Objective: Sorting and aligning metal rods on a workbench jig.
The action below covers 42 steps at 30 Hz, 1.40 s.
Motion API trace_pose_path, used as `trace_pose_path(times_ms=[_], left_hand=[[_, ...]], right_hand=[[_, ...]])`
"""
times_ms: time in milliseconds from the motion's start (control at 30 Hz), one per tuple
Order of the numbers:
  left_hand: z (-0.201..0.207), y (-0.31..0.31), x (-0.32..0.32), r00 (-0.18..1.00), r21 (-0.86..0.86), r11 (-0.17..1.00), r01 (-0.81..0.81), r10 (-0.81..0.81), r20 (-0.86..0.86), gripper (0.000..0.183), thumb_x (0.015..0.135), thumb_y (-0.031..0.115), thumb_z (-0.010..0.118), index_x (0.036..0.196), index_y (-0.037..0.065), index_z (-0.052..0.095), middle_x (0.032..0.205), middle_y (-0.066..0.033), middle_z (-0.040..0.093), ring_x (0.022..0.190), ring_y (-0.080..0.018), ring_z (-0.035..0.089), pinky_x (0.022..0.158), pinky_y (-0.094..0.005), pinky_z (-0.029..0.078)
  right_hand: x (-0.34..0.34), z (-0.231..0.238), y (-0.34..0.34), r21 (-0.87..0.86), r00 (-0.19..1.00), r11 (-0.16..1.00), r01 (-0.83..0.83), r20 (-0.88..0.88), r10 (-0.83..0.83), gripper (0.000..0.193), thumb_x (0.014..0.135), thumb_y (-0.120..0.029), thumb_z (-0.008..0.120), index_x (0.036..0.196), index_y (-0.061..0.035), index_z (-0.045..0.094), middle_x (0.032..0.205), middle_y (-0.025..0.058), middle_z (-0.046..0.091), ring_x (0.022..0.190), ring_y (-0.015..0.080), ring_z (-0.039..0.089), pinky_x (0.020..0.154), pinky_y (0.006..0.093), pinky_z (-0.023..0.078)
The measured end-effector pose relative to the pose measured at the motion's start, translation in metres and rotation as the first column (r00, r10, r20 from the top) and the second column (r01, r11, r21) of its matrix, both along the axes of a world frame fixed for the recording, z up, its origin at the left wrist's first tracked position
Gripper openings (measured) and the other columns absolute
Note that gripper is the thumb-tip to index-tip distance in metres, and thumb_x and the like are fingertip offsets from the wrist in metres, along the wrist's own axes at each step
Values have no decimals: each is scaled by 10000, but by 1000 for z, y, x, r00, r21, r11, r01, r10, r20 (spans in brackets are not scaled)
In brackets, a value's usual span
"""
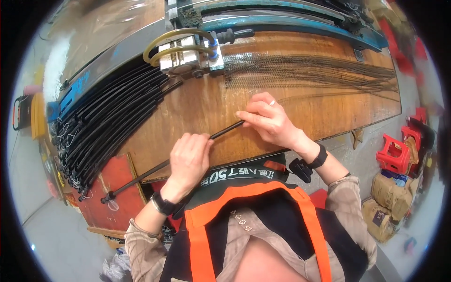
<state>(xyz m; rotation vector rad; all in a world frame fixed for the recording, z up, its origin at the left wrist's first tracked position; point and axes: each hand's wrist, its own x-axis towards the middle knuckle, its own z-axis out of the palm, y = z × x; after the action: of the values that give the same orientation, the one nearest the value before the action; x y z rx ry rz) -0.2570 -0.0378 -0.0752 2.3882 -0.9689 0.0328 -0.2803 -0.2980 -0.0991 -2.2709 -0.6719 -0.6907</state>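
A long thin black rod [145, 175] slants across the front of the wooden table, its knobbed lower-left end carrying a small pale cord loop. My left hand [189, 156] is closed around the rod's middle. At the upper-right end, my right hand [271, 121] pinches the tip between thumb and fingers; a ring and a wristband are on that side. Whether anything else is in the right fingers is hidden. Long thin metal coil springs [310, 70] lie just beyond the right hand, and one strand runs close to its knuckles.
Many similar black rods [112, 113] lie in a bundle at the left. A metal clamp block [188, 58] with yellowish hoses stands beyond my hands, before a blue rail [282, 23]. A red board [117, 192] is at lower left. Red stools [393, 152] and cardboard boxes [392, 195] sit right.
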Motion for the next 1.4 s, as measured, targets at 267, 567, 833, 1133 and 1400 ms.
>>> trace_pose_path(times_ms=[267,567,833,1133,1400], left_hand=[[-2,23,6,997,-134,990,-49,57,54,192,808,140,705,988,101,648,986,-90,620,989,-298,550,834,-428,400],[-10,123,63,883,400,811,-427,278,377,207,845,177,708,993,93,590,953,-97,575,927,-294,539,773,-402,429],[-11,20,8,1000,84,996,5,-4,-16,179,836,152,722,915,66,586,880,-102,546,802,-297,541,699,-374,449],[5,2,1,994,52,998,29,-34,104,130,842,117,708,904,64,607,835,-83,547,778,-268,540,676,-369,415],[7,2,-4,993,67,991,117,-119,22,118,829,77,696,890,59,597,839,-98,556,774,-296,538,677,-388,410]], right_hand=[[21,14,-13,-344,961,917,200,-112,-252,255,762,-27,706,1008,-67,658,946,92,616,931,312,564,800,426,464],[23,14,4,-333,954,934,125,-218,-206,233,796,-17,674,1023,-68,658,855,106,578,851,299,555,744,399,456],[12,8,7,-32,922,999,-41,-386,26,196,805,-138,745,985,-74,701,742,85,573,711,284,543,652,390,464],[-6,-10,3,155,950,986,57,-312,-6,224,752,-202,795,915,-70,715,684,61,540,670,253,528,627,362,452],[-12,-1,-8,-88,997,994,-58,-59,53,260,748,-186,795,954,-56,705,702,36,522,663,234,536,604,340,456]])
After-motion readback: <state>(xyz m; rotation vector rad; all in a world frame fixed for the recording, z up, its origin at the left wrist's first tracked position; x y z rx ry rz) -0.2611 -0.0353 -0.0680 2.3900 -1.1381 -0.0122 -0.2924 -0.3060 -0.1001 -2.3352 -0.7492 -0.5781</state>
